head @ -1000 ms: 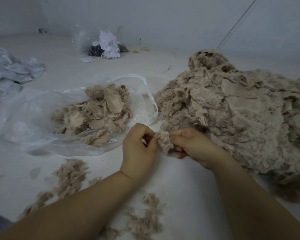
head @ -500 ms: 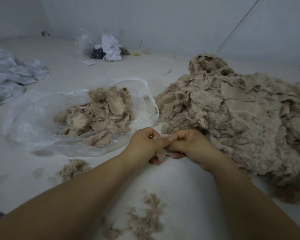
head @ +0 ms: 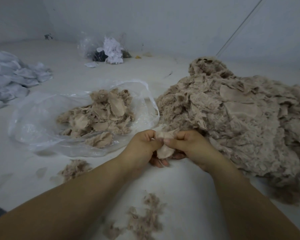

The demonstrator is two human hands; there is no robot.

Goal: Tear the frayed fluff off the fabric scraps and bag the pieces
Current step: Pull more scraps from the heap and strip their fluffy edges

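Observation:
My left hand (head: 142, 148) and my right hand (head: 189, 144) meet at the centre, both pinching one small beige fabric scrap (head: 164, 150) between thumbs and curled fingers. A big heap of fluffy beige scraps (head: 235, 122) lies to the right, touching my right hand. To the left, a clear plastic bag (head: 33, 125) lies open on the white surface with several beige pieces (head: 100, 115) inside. Torn fluff (head: 74, 168) lies near my left forearm, and more fluff (head: 145, 220) lies between my forearms.
A pile of pale white-grey fabric (head: 12, 78) sits at far left. Another clear bag with white and dark scraps (head: 109, 49) stands by the back wall. The white surface (head: 180, 184) runs to a wall behind.
The hands have stayed together on the scrap and turned it; its smooth pale side now shows between the thumbs. The view has tilted down slightly.

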